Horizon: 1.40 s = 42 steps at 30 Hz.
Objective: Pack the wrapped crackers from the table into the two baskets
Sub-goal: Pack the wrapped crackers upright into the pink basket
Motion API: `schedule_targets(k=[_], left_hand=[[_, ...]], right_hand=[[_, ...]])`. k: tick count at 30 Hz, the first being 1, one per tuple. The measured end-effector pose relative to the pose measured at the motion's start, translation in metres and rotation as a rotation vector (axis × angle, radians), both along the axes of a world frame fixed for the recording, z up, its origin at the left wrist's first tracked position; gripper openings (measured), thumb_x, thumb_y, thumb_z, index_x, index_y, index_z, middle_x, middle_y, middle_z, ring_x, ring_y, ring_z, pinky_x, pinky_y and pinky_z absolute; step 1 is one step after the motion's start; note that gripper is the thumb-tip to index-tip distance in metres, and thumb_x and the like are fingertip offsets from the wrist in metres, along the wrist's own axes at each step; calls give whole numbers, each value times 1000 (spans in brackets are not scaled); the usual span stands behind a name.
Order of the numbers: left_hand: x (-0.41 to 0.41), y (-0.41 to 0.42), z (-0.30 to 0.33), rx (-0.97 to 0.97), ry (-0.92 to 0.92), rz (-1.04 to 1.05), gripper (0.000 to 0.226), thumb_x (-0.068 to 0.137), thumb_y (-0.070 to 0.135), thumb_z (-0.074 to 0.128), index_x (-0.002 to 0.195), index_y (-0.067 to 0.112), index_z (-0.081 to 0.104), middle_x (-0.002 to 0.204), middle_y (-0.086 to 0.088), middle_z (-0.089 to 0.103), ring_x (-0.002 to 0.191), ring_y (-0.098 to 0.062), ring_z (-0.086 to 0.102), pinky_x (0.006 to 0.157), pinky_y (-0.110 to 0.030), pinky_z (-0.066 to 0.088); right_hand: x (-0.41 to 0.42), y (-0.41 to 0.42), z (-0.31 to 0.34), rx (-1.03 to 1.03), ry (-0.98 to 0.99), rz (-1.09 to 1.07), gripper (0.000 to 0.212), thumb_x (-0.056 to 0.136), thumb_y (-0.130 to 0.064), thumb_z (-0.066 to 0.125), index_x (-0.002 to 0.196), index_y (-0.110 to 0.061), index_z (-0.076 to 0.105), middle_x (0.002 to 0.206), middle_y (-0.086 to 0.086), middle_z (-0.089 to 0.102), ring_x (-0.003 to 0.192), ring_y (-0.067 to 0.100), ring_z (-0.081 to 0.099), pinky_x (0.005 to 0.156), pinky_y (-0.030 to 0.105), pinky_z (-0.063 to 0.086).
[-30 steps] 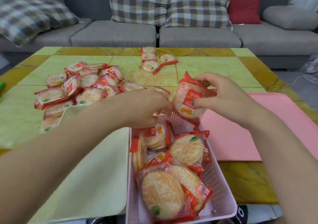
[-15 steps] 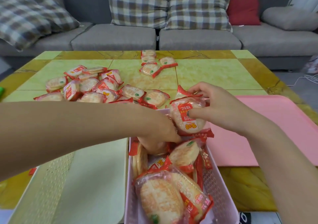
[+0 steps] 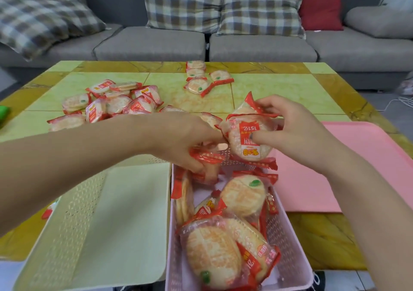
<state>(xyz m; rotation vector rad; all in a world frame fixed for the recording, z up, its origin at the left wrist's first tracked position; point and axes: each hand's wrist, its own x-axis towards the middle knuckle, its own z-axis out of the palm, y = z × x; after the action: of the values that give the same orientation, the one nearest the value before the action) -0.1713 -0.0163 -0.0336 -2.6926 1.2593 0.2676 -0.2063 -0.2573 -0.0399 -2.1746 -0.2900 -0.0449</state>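
Note:
A pink perforated basket (image 3: 288, 235) in front of me holds several wrapped crackers in red-edged packets (image 3: 243, 195). To its left stands a cream basket (image 3: 73, 221) with nothing visible inside. My left hand (image 3: 185, 141) reaches across to the pink basket's far end and grips a wrapped cracker (image 3: 206, 164) there. Just above that end, my right hand (image 3: 297, 134) holds a stack of wrapped crackers (image 3: 248, 140). A pile of loose wrapped crackers (image 3: 116, 103) lies on the table at the left, and a few more (image 3: 201, 78) lie at the far middle.
The yellow-green tiled table (image 3: 279, 89) carries a pink lid or tray (image 3: 368, 168) lying flat to the right of the pink basket. A green object (image 3: 3, 113) sits at the left edge. A grey sofa (image 3: 257, 47) with checked cushions stands behind the table.
My left hand went down into the pink basket's far end and now grips a packet there. My right hand has stayed over the basket's far rim with its crackers.

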Motion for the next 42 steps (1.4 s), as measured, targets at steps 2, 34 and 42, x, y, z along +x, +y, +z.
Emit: schedule_targets(k=[2, 34, 42], left_hand=[[-5, 7, -5, -106, -3, 59, 49, 81, 57, 71, 115, 24, 56, 97, 7, 62, 85, -17, 55, 74, -33, 46], [-71, -15, -29, -543, 26, 223, 30, 76, 54, 57, 84, 26, 54, 78, 9, 60, 75, -9, 54, 66, -29, 44], [-63, -21, -53, -319, -96, 147, 43, 74, 57, 51, 109, 34, 61, 102, 12, 64, 95, -13, 59, 76, -29, 46]], right_hand=[[-3, 3, -3, 7, -6, 11, 52, 78, -10, 79, 120, -32, 58, 106, -23, 62, 96, -2, 65, 82, 26, 56], [-2, 20, -19, -96, -102, 15, 58, 76, -8, 72, 130, -23, 58, 120, -7, 65, 107, 8, 62, 81, 22, 48], [-1, 25, -18, 68, -58, -20, 47, 74, 1, 74, 114, -20, 58, 108, -5, 68, 98, 15, 66, 86, 43, 56]])
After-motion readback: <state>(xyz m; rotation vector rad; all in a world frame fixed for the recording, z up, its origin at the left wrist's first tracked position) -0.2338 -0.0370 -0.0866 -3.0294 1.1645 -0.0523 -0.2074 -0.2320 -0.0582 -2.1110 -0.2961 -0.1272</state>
